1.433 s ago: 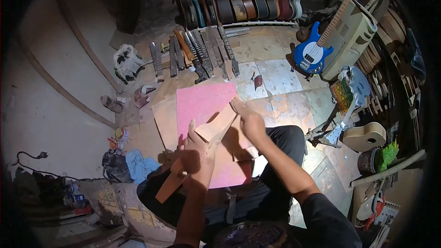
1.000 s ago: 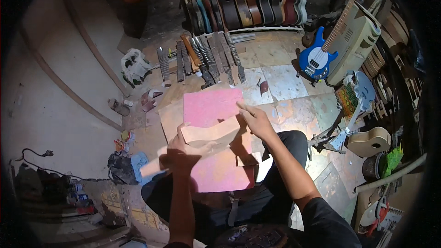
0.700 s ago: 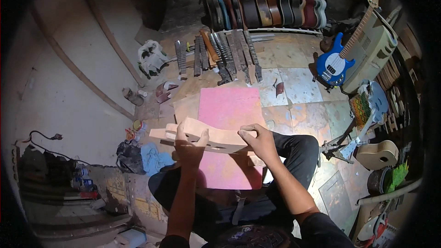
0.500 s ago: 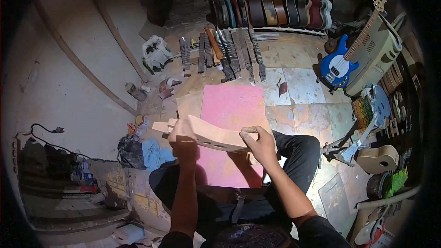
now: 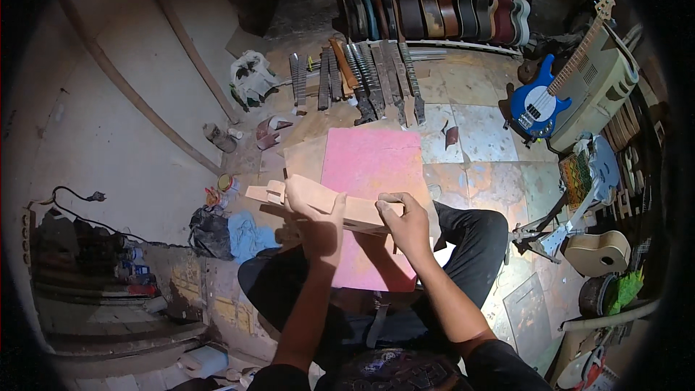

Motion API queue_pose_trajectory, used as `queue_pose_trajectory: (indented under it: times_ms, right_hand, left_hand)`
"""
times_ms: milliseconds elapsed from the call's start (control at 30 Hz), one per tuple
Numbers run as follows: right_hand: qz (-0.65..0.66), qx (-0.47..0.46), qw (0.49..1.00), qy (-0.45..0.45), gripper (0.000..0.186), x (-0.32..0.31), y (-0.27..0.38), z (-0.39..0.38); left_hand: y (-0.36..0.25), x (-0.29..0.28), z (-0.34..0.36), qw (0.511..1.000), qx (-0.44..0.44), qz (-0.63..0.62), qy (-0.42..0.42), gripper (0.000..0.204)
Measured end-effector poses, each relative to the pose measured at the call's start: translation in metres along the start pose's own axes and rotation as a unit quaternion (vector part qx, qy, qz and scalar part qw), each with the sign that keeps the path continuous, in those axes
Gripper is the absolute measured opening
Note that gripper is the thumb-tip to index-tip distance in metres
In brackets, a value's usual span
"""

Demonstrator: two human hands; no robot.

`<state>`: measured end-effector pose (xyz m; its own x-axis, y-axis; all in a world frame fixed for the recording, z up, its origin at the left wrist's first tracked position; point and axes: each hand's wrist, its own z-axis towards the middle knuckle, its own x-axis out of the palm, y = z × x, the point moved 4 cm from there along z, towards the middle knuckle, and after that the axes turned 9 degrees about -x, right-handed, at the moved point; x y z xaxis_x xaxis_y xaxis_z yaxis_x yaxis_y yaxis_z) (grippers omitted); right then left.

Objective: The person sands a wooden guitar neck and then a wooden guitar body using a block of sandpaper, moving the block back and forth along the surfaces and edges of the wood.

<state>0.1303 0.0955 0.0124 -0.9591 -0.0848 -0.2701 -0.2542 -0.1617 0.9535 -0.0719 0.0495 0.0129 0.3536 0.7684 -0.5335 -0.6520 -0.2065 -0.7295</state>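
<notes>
A pale, unpainted wooden piece (image 5: 353, 205) with a curved outline and a notched left end is held above a pink board (image 5: 373, 156) in front of me. My left hand (image 5: 318, 228) supports it from the near side, its thumb up against the edge and most of its fingers hidden behind the wood. At the right end, my right hand (image 5: 405, 219) is closed with bent fingers over the upper edge. Whether something thin lies under those fingertips cannot be made out. The pink board rests between my crossed legs, and a shadow falls across its lower part.
Several guitar necks (image 5: 373, 80) lie on the tiled floor ahead, before a rack of guitars (image 5: 434, 7). A blue bass guitar (image 5: 537, 107) leans at the right, with an acoustic guitar body (image 5: 597, 253) nearer. Light blue cloth (image 5: 250, 237) and a black bag (image 5: 211, 232) lie left.
My left hand has shifted right and turned, its thumb now raised beside the wood. The wooden piece has tilted, so the holes in its near side no longer show. My right hand stays at its end.
</notes>
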Motion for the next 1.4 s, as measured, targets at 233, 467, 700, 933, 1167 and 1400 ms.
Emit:
queue_pose_trajectory:
  times_ms: [233,467,700,933,1167,1400]
  right_hand:
    - [-0.006,0.017,1.000,-0.008,0.029,-0.008,-0.001,-0.007]
    - [0.020,0.002,1.000,0.003,0.029,0.002,-0.001,-0.029]
    - [-0.007,0.008,1.000,-0.005,0.029,0.010,0.020,-0.035]
    - [0.002,-0.005,1.000,-0.013,0.028,0.011,0.013,-0.034]
    - [0.059,0.048,0.997,-0.014,0.028,0.009,-0.002,-0.025]
    - [0.060,0.034,0.997,-0.031,0.026,0.005,-0.002,-0.023]
  left_hand:
    - [0.000,0.007,-0.029,0.980,-0.168,0.092,0.055,0.128]
    - [-0.004,-0.024,0.033,0.985,-0.141,-0.073,0.073,0.091]
    - [0.033,0.004,-0.008,0.982,-0.048,0.169,-0.075,0.063]
    - [0.006,-0.027,0.019,0.998,-0.053,-0.035,-0.015,0.059]
    - [0.012,-0.043,0.059,0.995,-0.078,-0.002,0.060,0.029]
    - [0.046,-0.023,0.038,0.985,-0.074,-0.124,0.098,0.040]
